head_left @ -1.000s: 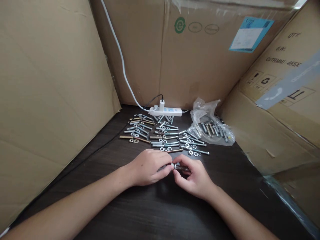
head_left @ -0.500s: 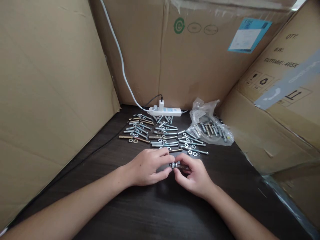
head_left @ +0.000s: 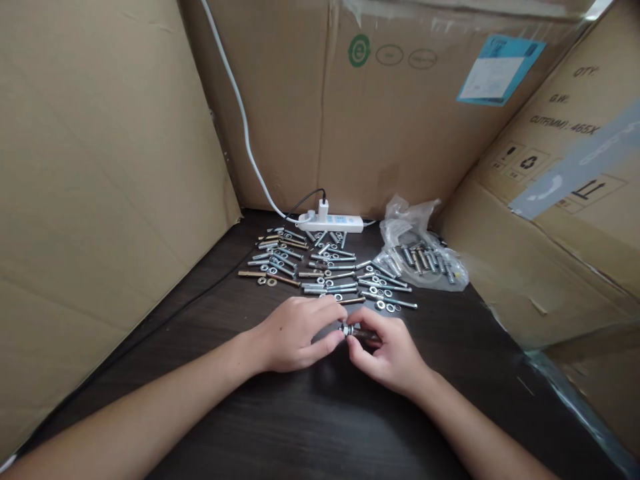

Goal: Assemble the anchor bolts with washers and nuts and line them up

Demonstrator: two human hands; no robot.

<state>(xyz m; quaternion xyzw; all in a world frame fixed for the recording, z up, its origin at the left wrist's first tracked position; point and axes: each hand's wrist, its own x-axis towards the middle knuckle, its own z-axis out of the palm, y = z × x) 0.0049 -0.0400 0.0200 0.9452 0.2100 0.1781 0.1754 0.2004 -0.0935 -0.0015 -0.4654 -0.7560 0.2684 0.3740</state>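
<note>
My right hand [head_left: 390, 350] is closed round the shaft of an expansion bolt [head_left: 368, 335], which lies roughly level in front of me. On the bolt's left end sit a shiny hex nut [head_left: 346, 329] and what look like washers. The thumb and forefinger of my left hand [head_left: 300, 335] pinch at this nut from the left. Its other fingers are curled and partly hidden. Just beyond both hands, several loose bolts [head_left: 340, 275], sleeves, nuts and washers [head_left: 380, 305] lie in rough groups on the dark table [head_left: 300, 427].
A clear plastic bag [head_left: 450, 279] with several bolts in it lies at the back right. Behind the loose parts stands a white power strip [head_left: 345, 224] with a plugged-in charger and cables. Cardboard boxes [head_left: 390, 133] wall in the table on the left, back and right.
My left fingertips have shifted slightly at the nut, leaving a little more of it showing. The bolt and my right hand stay nearly in place.
</note>
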